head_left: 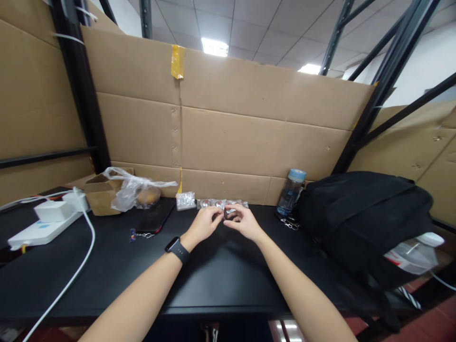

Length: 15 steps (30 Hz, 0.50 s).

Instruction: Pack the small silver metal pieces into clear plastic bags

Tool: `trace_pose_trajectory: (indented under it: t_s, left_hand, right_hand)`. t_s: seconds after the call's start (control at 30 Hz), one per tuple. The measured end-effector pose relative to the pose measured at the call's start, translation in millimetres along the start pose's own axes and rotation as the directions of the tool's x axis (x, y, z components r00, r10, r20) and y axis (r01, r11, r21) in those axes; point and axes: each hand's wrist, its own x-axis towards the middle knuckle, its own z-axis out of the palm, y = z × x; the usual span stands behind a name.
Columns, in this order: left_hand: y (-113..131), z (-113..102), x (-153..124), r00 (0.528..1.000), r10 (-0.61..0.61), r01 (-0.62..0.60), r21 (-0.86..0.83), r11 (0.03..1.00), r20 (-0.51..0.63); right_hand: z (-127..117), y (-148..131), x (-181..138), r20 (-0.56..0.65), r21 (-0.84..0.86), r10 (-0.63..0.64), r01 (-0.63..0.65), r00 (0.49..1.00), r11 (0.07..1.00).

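I'm mid-fiddle here, left hand (pixel 204 223) and right hand (pixel 244 222) both pinching one small dark piece (pixel 226 213) just near of the far clear plastic packets (pixel 221 203), so I reckon next wants steady fingertips.

A black fabric backpack (pixel 359 213) lies on the black tabletop (pixel 221 275), just beside a clear water bottle with a pale blue cap (pixel 291 192); a white power strip (pixel 39 230) sits far left, near a clear plastic bag (pixel 137 192)
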Motion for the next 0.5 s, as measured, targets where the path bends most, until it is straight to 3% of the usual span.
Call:
trace_pose_trajectory:
  t_s: [0.23, 0.5]
  left_hand:
    - [4.2, 0.2, 0.1, 0.999, -0.038, 0.04, 0.053, 0.998, -0.036]
    - [0.6, 0.7, -0.4, 0.999, 0.032, -0.031, 0.071, 0.997, -0.007]
  right_hand:
    - [4.3, 0.6, -1.3, 0.016, 0.049, 0.036, -0.036, 0.999, 0.998]
    - [5.0, 2.8, -0.7, -0.046, 0.006, 0.004, -0.004, 0.999, 1.0]
